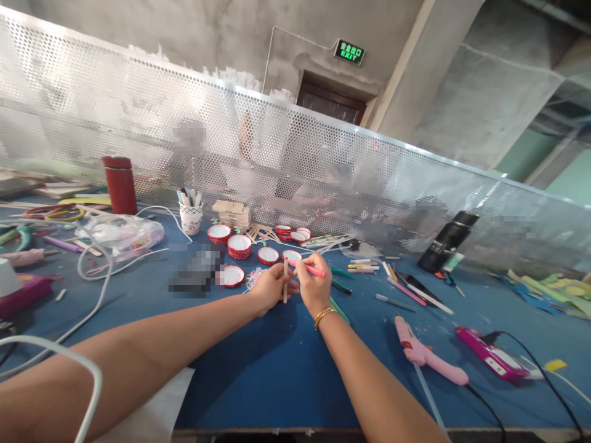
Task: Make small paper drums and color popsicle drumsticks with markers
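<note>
We log the table [258, 381] first, sides as the person faces. Its front edge runs on the near side of the stick [285, 292], with bare blue between, so we judge there's good space to pull back. The screen [138, 123] stands beyond the stick and closes off the far side. The black flask [446, 243] is well right of the stick and beyond it; the red flask [120, 187] is well left, also beyond.

The glue gun [425, 354] lies right of the stick, nearer us, probably parked off to the side but reachable.

Left hand [270, 288]: at the stick, fingers pinched on it, we guess to steady it. Right hand [316, 283]: just right of the stick, fingers closed on the pen in a writing grip, likely for fine control.

Red-rimmed lids [239, 246] crowd left of the stick and beyond it, so we call that way tight.

The pen [315, 271] slants in from the right, tip by the stick's far end; contact we can't tell. The stick itself sits between both hands, its far end left exposed, seemingly for the tip.
</note>
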